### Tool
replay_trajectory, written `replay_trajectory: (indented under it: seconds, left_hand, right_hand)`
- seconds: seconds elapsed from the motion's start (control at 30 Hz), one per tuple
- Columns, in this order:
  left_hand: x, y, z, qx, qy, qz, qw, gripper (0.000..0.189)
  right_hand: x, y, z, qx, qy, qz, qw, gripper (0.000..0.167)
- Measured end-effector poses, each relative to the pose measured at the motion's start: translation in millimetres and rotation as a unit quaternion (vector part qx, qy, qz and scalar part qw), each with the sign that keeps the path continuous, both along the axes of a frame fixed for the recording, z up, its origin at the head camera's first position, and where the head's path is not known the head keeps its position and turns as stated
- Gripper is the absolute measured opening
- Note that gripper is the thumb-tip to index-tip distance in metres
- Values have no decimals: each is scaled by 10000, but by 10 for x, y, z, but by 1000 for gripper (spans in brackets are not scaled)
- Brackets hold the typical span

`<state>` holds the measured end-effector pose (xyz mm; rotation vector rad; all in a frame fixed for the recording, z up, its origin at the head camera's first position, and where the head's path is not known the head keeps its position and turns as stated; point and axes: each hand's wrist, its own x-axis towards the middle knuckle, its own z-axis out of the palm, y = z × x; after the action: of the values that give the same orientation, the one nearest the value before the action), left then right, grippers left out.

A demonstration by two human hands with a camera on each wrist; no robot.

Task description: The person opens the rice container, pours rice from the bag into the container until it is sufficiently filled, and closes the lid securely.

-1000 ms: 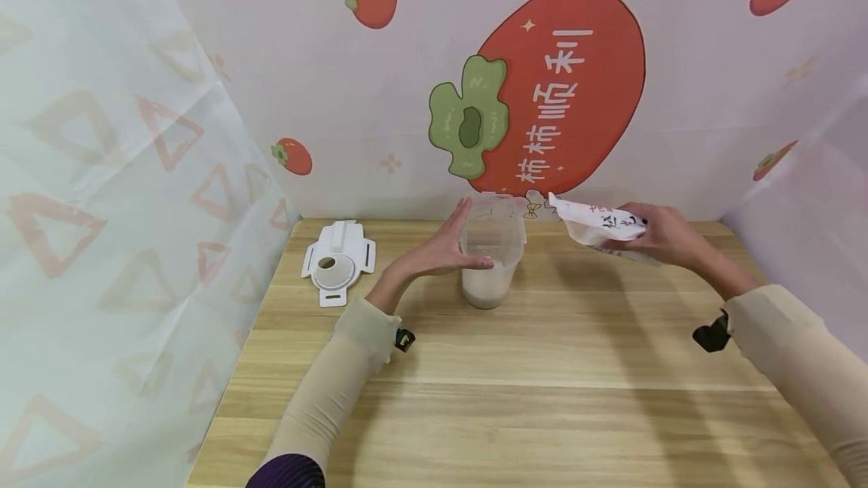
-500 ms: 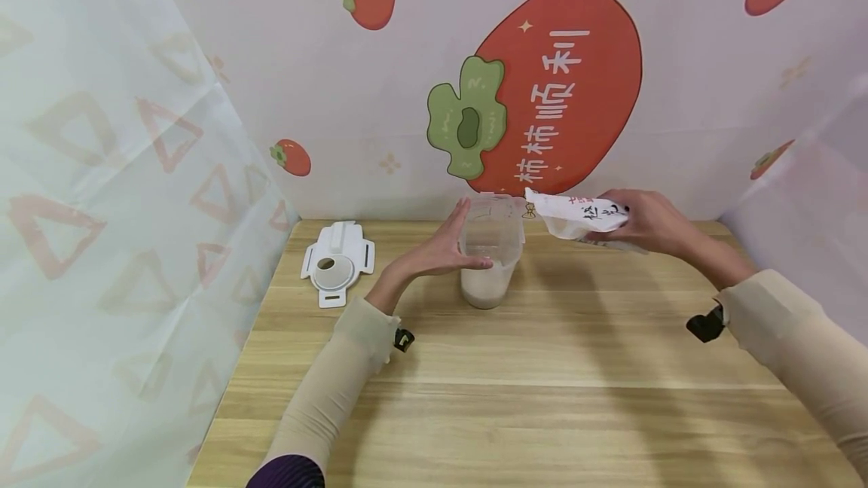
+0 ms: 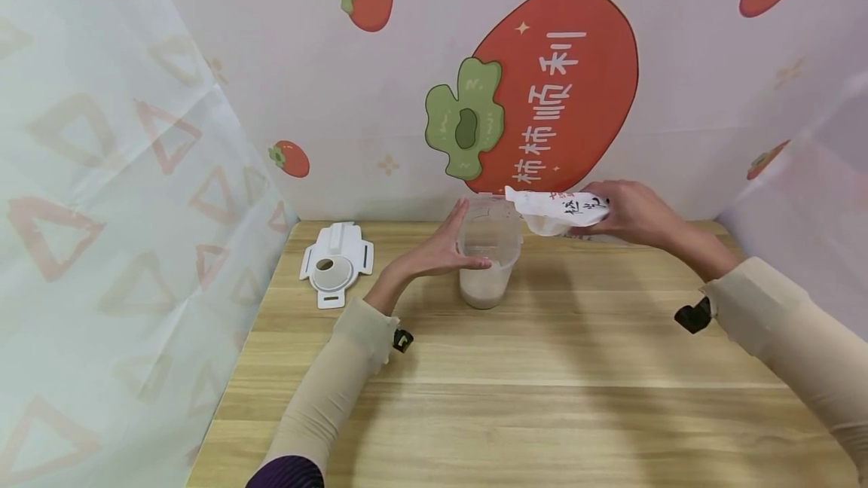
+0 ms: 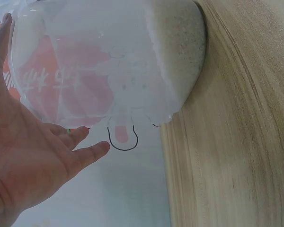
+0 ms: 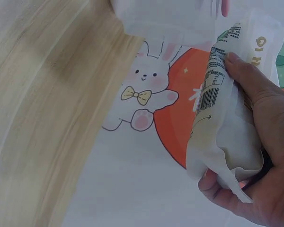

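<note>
A clear plastic container stands upright on the wooden table, with white rice-like grains filling its lower part. My left hand holds the container from the left, thumb on the near side and fingers reaching along the far side close to its rim. To the right, my right hand grips a white bag with handwritten characters, tipped sideways so its end overlaps the container's rim. A printed barcode shows on this bag in the right wrist view, with the thumb across its top.
A white plastic lid with a round spout lies on the table at the back left. Behind the table rises a wall sheet with printed persimmons. A pale patterned sheet hangs along the left side.
The right hand has carried the bag leftward and slightly up, from beside the container to its rim. The left hand and the container have stayed in place.
</note>
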<state>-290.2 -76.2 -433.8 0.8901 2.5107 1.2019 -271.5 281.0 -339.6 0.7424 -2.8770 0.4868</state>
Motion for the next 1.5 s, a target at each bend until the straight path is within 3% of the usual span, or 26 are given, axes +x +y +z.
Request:
replay_trajectory:
  seconds: [0.83, 1.17, 1.5]
  left_hand:
    - [9, -14, 14, 75, -262, 18, 9996, 132]
    - [2, -7, 5, 111, -287, -49, 9995, 133]
    - [3, -13, -9, 81, -205, -9, 9998, 131]
  right_hand:
    - [-141, -414, 163, 684, 382, -109, 9969, 80]
    - [-156, -518, 184, 1204, 654, -347, 9900, 78]
    - [-170, -578, 205, 1593, 932, -303, 9824, 78]
